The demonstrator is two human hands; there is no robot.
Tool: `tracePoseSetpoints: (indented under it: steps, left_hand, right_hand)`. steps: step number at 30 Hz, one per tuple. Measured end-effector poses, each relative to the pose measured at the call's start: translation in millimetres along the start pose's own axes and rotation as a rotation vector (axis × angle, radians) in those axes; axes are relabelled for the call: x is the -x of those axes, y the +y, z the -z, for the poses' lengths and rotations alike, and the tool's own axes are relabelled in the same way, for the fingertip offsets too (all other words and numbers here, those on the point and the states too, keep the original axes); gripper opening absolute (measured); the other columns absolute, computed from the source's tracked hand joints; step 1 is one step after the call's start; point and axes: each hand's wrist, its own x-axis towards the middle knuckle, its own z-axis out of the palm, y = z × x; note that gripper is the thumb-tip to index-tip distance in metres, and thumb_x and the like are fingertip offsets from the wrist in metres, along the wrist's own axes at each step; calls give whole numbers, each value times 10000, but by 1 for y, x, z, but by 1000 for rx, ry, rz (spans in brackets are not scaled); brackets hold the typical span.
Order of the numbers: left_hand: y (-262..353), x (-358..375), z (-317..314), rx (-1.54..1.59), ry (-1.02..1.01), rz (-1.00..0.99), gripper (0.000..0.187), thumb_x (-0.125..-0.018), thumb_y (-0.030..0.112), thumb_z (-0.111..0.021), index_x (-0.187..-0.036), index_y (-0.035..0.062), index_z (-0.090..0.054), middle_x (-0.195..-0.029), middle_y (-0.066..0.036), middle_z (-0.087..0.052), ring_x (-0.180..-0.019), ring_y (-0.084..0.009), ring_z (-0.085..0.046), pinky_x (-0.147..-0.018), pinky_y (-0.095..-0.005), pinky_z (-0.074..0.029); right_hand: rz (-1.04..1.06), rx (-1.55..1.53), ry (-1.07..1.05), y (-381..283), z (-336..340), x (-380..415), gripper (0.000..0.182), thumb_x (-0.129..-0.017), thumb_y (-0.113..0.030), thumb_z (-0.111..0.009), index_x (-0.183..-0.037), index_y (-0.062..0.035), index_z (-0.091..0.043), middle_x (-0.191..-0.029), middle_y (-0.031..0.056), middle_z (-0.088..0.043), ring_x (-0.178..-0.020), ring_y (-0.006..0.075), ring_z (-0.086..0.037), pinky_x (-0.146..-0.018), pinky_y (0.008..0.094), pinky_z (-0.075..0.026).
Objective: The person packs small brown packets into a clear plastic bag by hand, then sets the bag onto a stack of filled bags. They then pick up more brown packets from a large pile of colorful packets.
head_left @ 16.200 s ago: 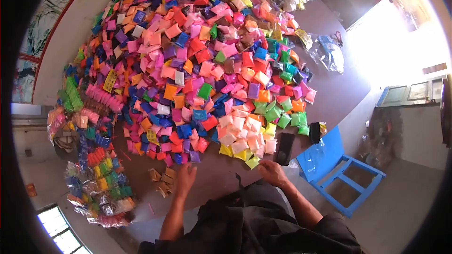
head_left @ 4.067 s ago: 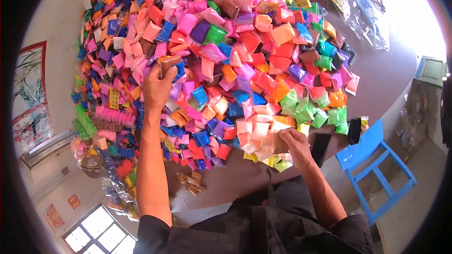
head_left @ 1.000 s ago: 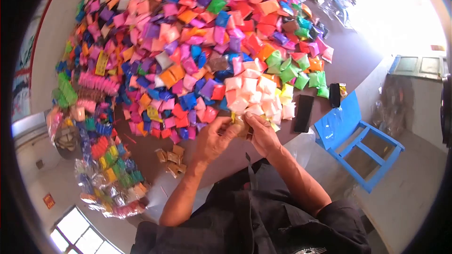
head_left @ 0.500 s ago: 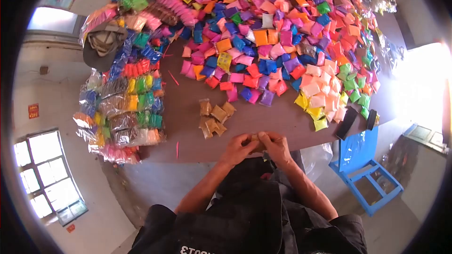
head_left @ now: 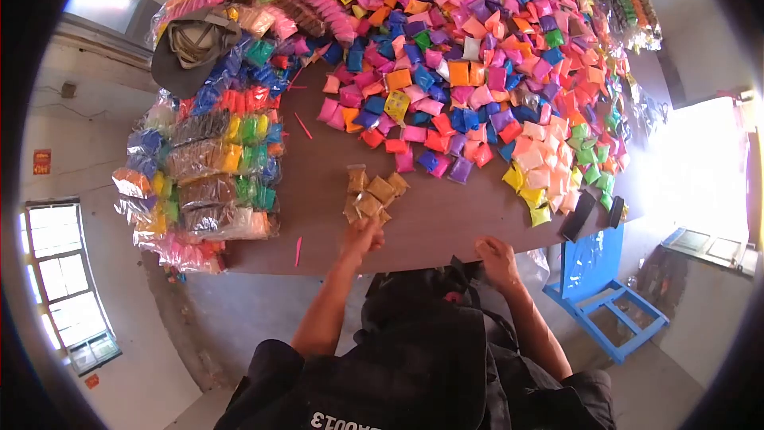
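My left hand (head_left: pixel 364 239) is at the near edge of a small group of brown packets (head_left: pixel 374 196), its fingers touching or just over the nearest one. Whether it grips a packet is too small to tell. Farther right, my right hand (head_left: pixel 496 259) hovers by the table's front edge with its fingers curled in; what they hold, if anything, is hidden. A large heap of colourful packets (head_left: pixel 458 73) covers the back of the brown table (head_left: pixel 318 183). Peach packets (head_left: pixel 539 155) and yellow packets (head_left: pixel 539 215) lie at the heap's near right.
Bundled bags of coloured packets (head_left: pixel 208 159) are stacked at the left, with a cap (head_left: pixel 193 44) above them. Pink strips (head_left: pixel 298 251) lie on the table. A black object (head_left: pixel 578 216) sits at the right edge, near a blue chair (head_left: pixel 590 271).
My hands have parted: the left moved left to the brown packets, the right moved slightly right and down. Before, both were together around a brown packet. The view has shifted a little.
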Motion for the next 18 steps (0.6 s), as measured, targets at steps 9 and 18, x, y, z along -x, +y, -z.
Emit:
tracePoseSetpoints:
  steps: [9, 18]
  left_hand:
    - [-85, 5, 28, -590, -2, -336, 286, -968, 326, -741, -980, 40, -728, -857, -81, -760, -722, -195, -740, -654, -363, -589]
    - [-111, 10, 49, -987, 104, -396, 285, -891, 363, -770, -914, 82, -735, -907, -128, -782, -887, -342, -766, -788, -467, -598]
  right_hand:
    - [14, 238, 24, 25, 25, 19, 311, -1011, -267, -644, -1094, 19, -731, -877, 33, -690, -821, 124, -621, -739, 305, -514]
    - [-295, 89, 156, 86, 78, 41, 409, -987, -346, -670, -1252, -42, -735, -994, 68, -736, -866, 165, -692, -706, 327, -567]
